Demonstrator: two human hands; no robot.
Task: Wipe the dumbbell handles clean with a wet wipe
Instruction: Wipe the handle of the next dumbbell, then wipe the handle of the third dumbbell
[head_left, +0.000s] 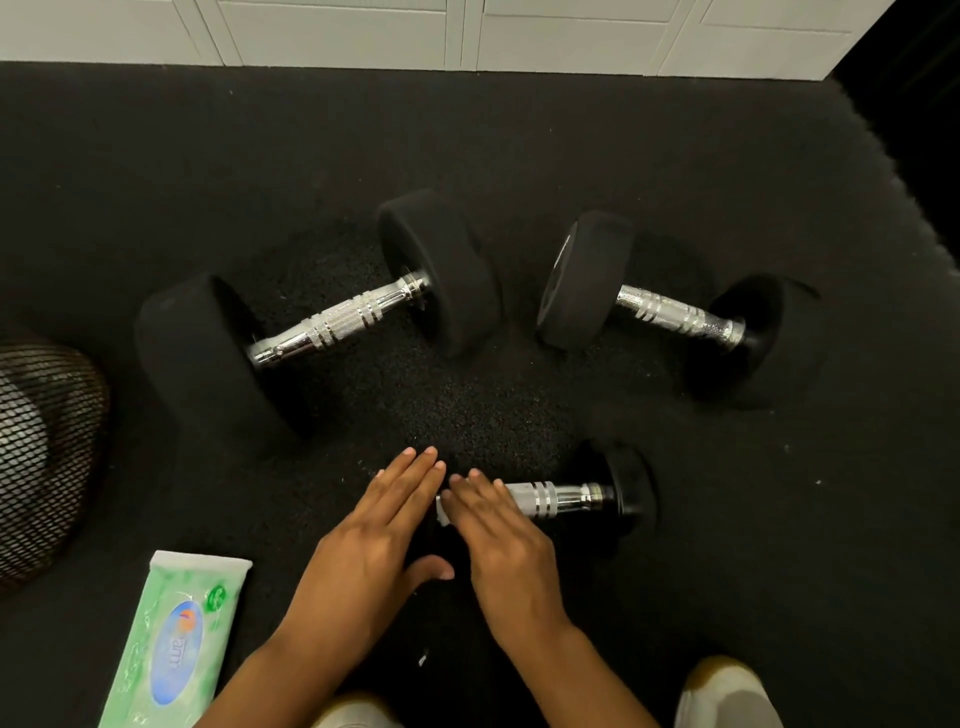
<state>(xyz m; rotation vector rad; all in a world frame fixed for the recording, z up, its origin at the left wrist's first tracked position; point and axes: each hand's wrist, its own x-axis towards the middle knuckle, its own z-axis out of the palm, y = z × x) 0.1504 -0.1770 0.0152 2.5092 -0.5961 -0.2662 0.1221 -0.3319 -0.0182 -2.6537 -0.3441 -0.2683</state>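
Observation:
Three dumbbells with black weights and chrome handles lie on the black floor mat. The small dumbbell (563, 500) is nearest me. My right hand (501, 540) lies across the left part of its handle, fingers fairly straight, pressing a white wet wipe (442, 513) against the metal; only a corner of the wipe shows. My left hand (374, 551) rests flat beside it with fingers extended, covering the dumbbell's left end. The large dumbbell (337, 325) lies at centre left and the medium dumbbell (675, 314) at the right, both untouched.
A green pack of wet wipes (174, 644) lies at the lower left. A black mesh object (41, 457) stands at the left edge. White cabinet doors (467, 36) run along the far side. The mat's edge (893, 171) curves at the right. My knees show at the bottom.

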